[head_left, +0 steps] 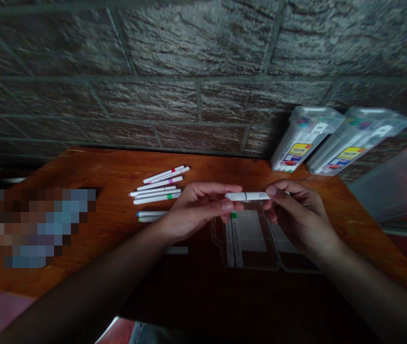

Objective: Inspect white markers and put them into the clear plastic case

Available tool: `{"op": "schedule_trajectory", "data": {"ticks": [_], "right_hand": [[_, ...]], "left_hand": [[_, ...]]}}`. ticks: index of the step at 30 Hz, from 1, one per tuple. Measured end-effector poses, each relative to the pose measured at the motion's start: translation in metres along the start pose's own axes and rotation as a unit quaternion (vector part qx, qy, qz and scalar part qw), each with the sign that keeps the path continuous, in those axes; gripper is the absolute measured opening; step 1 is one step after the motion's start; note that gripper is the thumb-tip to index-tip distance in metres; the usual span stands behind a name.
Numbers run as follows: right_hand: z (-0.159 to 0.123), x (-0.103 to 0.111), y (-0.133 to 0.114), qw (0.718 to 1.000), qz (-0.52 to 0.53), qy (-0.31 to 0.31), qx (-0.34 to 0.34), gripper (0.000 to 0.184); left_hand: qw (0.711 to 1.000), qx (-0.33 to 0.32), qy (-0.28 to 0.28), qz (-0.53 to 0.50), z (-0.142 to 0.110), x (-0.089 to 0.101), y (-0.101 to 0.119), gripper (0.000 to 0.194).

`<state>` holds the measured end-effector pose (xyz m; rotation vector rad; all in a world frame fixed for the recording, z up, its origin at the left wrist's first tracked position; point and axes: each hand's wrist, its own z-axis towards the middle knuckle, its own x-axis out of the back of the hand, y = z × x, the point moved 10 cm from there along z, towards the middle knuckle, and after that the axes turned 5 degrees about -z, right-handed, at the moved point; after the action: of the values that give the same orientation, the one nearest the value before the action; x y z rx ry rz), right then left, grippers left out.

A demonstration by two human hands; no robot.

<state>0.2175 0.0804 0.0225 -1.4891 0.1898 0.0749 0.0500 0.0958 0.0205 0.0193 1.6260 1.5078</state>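
Bare forearms (117, 272) nearest, one from each lower corner. Left hand (192, 205) and right hand (305, 210) share one slim white cylindrical marker with a dark ring (255, 196): left thumb and index clamped on one end, right thumb and fingers pinched near the other, marker about level.

Step, my read: turning or checking this one in both hands. Next move calls for one hand to take full control, the other to let go cleanly. If it goes down, swing it in line with the two white markers (238, 243) in the open clear plastic case (257, 270) below the fingers.

Room: case rim and hinge sit right under both hands, easy to catch. White loose markers with coloured bands (160, 183) lie left of the left fingers; two more run behind that hand, could get rolled. Bare orange-brown wooden table (221, 167) past the fingertips, then dark stone-block wall (167, 100). Two upright clear plastic cases (292, 143) limit reach beyond the right fingers.
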Motion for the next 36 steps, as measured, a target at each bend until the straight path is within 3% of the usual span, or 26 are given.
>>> {"op": "schedule_trajectory", "data": {"ticks": [11,24,36], "right_hand": [[-0.002,0.007,-0.010,0.995,-0.069,0.017,0.073,0.022],[-0.002,0.004,-0.007,0.998,-0.042,0.010,0.053,0.021],[0.001,0.003,0.001,1.000,0.003,0.005,0.014,0.026]], "left_hand": [[0.998,0.012,0.054,-0.006,0.001,0.012,-0.004,0.023],[0.999,0.011,0.020,-0.029,0.001,0.006,-0.004,0.023],[0.999,-0.013,-0.004,0.030,0.001,0.005,0.000,0.025]]}}
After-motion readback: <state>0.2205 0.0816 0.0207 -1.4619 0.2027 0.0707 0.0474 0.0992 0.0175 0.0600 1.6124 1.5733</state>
